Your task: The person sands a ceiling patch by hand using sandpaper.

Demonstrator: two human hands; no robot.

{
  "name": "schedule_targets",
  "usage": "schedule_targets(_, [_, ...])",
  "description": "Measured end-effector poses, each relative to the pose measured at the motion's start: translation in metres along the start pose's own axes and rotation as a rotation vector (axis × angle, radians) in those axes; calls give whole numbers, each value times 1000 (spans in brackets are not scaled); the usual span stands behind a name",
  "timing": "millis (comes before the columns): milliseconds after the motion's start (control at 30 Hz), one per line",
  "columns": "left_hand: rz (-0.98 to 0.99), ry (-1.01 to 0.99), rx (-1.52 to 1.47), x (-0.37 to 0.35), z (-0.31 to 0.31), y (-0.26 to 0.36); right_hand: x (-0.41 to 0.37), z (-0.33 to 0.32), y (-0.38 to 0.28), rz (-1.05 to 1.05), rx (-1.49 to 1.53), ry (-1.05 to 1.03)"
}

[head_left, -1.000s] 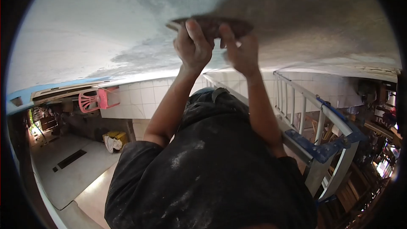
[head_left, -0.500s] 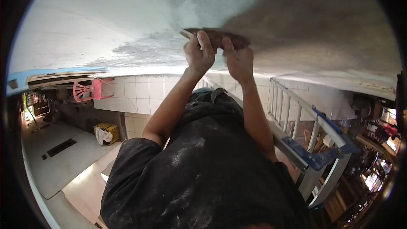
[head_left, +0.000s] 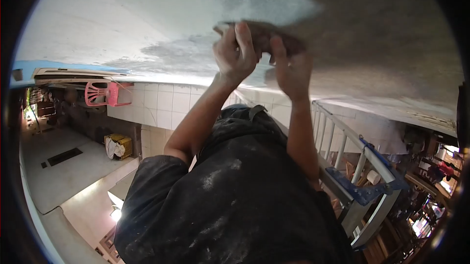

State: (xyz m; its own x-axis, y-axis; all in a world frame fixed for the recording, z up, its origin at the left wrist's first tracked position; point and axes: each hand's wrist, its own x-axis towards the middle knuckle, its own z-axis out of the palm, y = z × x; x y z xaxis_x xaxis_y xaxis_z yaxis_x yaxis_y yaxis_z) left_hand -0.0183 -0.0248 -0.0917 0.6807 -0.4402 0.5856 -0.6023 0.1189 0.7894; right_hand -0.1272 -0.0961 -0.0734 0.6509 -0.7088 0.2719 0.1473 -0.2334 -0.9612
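Both my hands press a brown, flat piece of sandpaper against the pale plastered surface, which carries grey patches and a dark shadowed area to the right. My left hand is closed on the left end, its thumb pointing up over the near side. Gripping the right end, my right hand is slightly smeared by motion, thumb also raised. Its far fingers are hidden behind the sheet. Below the hands, my black shirt shows whitish dust smears.
An aluminium stepladder with blue fittings stands close by my right arm. At left are a pink plastic chair, white tiles and a yellow crate with a pale cloth. Cluttered items fill the far right.
Both hands and the sandpaper have slid to the right and a little upward along the plastered surface. The grip stays the same, and the view has shifted slightly.
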Motion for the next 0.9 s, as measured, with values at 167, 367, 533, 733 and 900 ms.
schedule_targets(167, [-19, 74, -187, 25, -2, 38, 12, 2, -40, 5, -48, 14])
schedule_targets(367, [-53, 66, -80, -1, 0, 0, -1, 11, 2, 38, 63, 26])
schedule_targets(533, [-87, 109, -168, 32, -10, 49, 20, 3, -60, -2, -123, -40])
schedule_targets(733, [-56, 130, -7, 2, -1, 4, 2, 14, -3, 66, -44, -21])
schedule_targets(900, [-118, 142, -190, 40, -10, 52, 19, 8, -64, 49, -56, -43])
